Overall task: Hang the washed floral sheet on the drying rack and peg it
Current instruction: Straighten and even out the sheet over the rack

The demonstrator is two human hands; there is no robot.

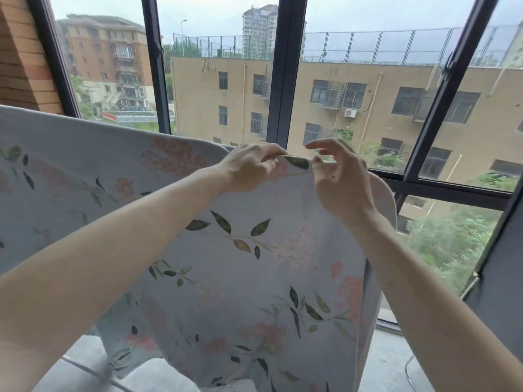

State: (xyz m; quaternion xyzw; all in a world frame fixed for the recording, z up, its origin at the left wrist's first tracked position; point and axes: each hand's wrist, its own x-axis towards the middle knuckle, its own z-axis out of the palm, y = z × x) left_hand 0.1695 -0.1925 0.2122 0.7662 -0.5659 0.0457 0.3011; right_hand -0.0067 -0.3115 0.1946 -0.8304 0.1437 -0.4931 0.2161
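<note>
**While the sheet hangs, its top edge is pinched by both hands**

Where the floral sheet point(240, 278) is draped, its top edge is seen to run roughly level from the far left across to the right of centre, so that its long axis lies left to right, parallel to the window frame point(285, 80) behind it. From that edge the cloth falls straight down towards the floor tiles point(93, 363). The rack beneath it is hidden by the fabric and cannot be made out.

The top edge is pinched by the left hand point(252, 168), whose thumb and forefinger are closed on the fold just beside a dark green printed leaf. The same edge is held just to the right by the right hand point(339, 179): its thumb and lower fingers are pressed to the cloth, while the forefinger and middle finger are raised and loosely curved above it. Whether a peg is held there cannot be told. The two hands are set close together, almost touching.

Beyond the glass, a tan building point(339, 103) and green trees point(452, 244) are seen.
</note>
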